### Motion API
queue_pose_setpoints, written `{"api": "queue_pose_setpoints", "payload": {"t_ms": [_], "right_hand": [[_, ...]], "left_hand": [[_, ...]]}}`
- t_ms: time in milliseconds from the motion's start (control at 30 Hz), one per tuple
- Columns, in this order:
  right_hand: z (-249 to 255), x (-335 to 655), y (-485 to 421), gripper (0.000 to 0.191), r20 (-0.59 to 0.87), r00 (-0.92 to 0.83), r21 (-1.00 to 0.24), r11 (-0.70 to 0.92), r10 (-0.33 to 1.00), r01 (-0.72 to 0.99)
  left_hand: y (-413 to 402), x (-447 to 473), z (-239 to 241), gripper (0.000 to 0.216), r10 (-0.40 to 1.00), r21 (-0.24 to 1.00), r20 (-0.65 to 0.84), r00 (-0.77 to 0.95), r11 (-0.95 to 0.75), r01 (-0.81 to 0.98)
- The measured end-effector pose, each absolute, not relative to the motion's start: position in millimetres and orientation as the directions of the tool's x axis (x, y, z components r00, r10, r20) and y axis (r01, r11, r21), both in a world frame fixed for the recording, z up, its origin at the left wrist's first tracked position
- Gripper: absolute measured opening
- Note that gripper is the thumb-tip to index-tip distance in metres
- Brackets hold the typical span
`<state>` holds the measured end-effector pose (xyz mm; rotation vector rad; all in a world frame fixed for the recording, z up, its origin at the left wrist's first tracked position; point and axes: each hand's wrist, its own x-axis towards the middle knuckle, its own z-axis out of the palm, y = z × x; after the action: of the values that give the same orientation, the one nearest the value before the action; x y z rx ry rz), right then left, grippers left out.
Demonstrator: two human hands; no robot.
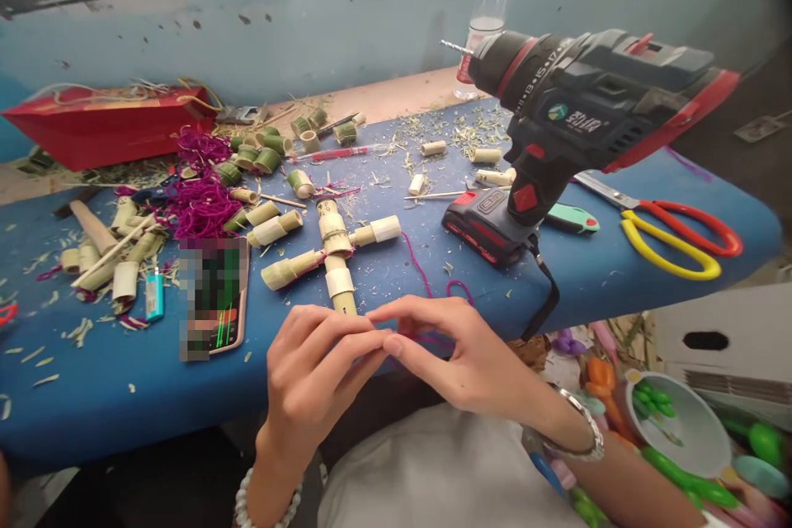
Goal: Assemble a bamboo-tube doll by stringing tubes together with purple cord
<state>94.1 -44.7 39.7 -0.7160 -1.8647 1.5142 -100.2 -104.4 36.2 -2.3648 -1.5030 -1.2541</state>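
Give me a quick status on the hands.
Left hand and right hand pinched together, held item unclear. Magenta yarn running past right hand. Bamboo cross just ahead. Cordless drill standing right.

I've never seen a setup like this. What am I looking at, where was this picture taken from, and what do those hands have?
There's no machine here: these are a person's own bare hands, filmed by a camera worn on their head, looking forward and down. The left hand and right hand meet at the fingertips, beside a strand of magenta yarn. Whatever they pinch is too small to make out. On the blue table lie a cross of bamboo tubes, a cordless drill standing on its battery, scissors with red and yellow handles, and a tangled heap of magenta yarn.
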Motion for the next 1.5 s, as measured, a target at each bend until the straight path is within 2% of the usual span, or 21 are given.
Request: {"api": "queue_pose_setpoints", "payload": {"t_ms": [100, 200, 300, 400, 500, 700, 800, 867, 967, 1033, 1100, 1267, 1500], "right_hand": [[38.2, 89.4, -40.5, 0.025, 0.011, -0.683, -1.0, -0.003, 0.731, -0.019], [39.5, 88.4, -32.3, 0.027, 0.006, -0.681, -0.999, -0.024, 0.732, -0.035], [42.4, 86.7, -22.4, 0.025, 0.093, -0.67, -0.995, 0.094, 0.736, -0.035], [43.4, 81.9, -13.8, 0.015, 0.348, -0.616, -0.93, 0.345, 0.706, -0.131], [43.4, 75.4, -7.5, 0.007, 0.586, -0.537, -0.787, 0.584, 0.607, -0.198], [37.5, 63.9, 2.5, 0.015, 0.68, -0.491, -0.669, 0.734, 0.545, -0.112], [30.8, 58.9, 11.6, 0.011, 0.683, -0.435, -0.669, 0.741, 0.586, -0.051], [26.6, 55.0, 21.1, 0.009, 0.638, -0.387, -0.723, 0.691, 0.666, -0.003], [20.4, 49.2, 37.1, 0.009, 0.459, -0.379, -0.857, 0.513, 0.804, 0.05], [15.8, 47.2, 45.0, 0.008, 0.34, -0.419, -0.917, 0.396, 0.842, 0.053], [11.3, 47.4, 48.4, 0.006, 0.28, -0.435, -0.941, 0.335, 0.855, 0.053], [1.8, 50.0, 45.4, 0.005, 0.275, -0.478, -0.936, 0.346, 0.834, 0.066], [-5.6, 42.3, 45.8, 0.011, 0.34, -0.531, -0.853, 0.492, 0.776, 0.173]], "left_hand": [[-104.8, -106.7, 38.9, 0.019, 0.718, 0.307, 0.662, 0.215, -0.521, 0.796], [-102.8, -113.8, 40.7, 0.021, 0.727, 0.29, 0.641, 0.248, -0.528, 0.798], [-97.6, -119.3, 41.5, 0.02, 0.734, 0.316, 0.636, 0.237, -0.527, 0.789], [-90.3, -121.4, 41.3, 0.016, 0.728, 0.379, 0.653, 0.206, -0.551, 0.744], [-82.7, -120.5, 40.8, 0.01, 0.722, 0.426, 0.675, 0.154, -0.552, 0.717], [-66.5, -116.3, 48.6, 0.019, 0.756, 0.472, 0.65, 0.08, -0.484, 0.737], [-52.7, -119.6, 55.2, 0.024, 0.783, 0.388, 0.607, 0.133, -0.439, 0.811], [-40.5, -126.7, 56.2, 0.024, 0.812, 0.327, 0.551, 0.193, -0.423, 0.845], [-21.7, -143.2, 49.9, 0.01, 0.841, 0.235, 0.459, 0.287, -0.427, 0.873], [-12.4, -154.6, 42.8, 0.023, 0.854, 0.167, 0.395, 0.339, -0.43, 0.887], [-7.4, -163.9, 36.3, 0.031, 0.86, 0.145, 0.365, 0.355, -0.43, 0.891], [-9.4, -176.2, 28.8, 0.022, 0.852, 0.175, 0.391, 0.349, -0.442, 0.88], [-13.7, -189.4, 19.8, 0.034, 0.849, 0.17, 0.377, 0.37, -0.456, 0.874]]}}
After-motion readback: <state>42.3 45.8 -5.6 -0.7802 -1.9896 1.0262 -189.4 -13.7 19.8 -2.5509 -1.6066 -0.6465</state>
